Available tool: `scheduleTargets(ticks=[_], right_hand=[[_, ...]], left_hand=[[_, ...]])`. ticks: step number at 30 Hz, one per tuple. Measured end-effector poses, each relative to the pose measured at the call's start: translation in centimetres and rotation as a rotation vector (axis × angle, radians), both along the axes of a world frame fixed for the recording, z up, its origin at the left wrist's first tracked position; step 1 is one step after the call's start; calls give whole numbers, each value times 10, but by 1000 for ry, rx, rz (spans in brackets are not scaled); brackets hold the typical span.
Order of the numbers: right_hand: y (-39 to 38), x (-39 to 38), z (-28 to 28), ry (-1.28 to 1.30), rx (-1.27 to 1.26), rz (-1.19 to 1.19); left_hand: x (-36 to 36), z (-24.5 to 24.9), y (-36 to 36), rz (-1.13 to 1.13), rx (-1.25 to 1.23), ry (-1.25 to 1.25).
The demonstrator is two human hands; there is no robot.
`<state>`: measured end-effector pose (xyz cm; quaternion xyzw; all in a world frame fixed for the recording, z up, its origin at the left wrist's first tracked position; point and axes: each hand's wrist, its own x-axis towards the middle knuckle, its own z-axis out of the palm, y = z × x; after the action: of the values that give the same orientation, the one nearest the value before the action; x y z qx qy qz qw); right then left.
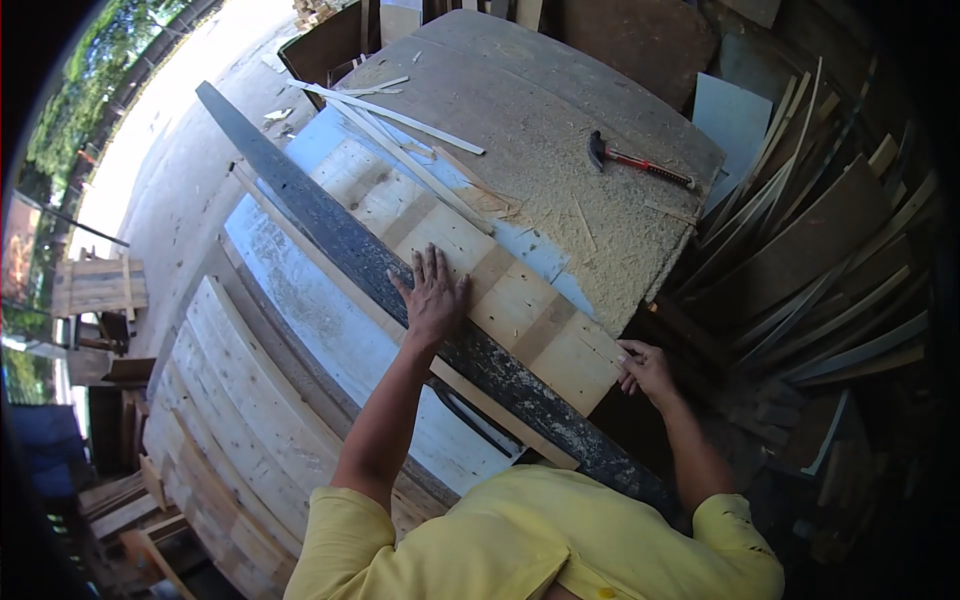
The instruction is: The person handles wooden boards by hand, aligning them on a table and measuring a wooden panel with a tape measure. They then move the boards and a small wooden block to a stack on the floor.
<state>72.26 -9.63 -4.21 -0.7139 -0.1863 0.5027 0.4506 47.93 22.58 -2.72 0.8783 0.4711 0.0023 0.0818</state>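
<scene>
While the board point(512, 300) underlies left fingers point(430, 264), right fingers point(629, 362) touch its end.

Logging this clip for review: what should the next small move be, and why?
Probably a slight nudge of the pale panel along the dark bar by the right hand: its fingers are at the panel's near end, while the left hand lies spread across panel and bar, apparently able to steady both.
</scene>
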Motion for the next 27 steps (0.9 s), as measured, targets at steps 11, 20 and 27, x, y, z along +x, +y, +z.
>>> scheduleTargets(ticks=[11,20,27], right_hand=[[41,-10,2,-1,1,5],[68,-14,-8,-18,7,22],[94,-20,-3,-5,7,29]], left_hand=[[-8,-1,39,17,-14,-2],[-12,-3,68,71,-4,-45],[-16,-4,90,77,37,-62]])
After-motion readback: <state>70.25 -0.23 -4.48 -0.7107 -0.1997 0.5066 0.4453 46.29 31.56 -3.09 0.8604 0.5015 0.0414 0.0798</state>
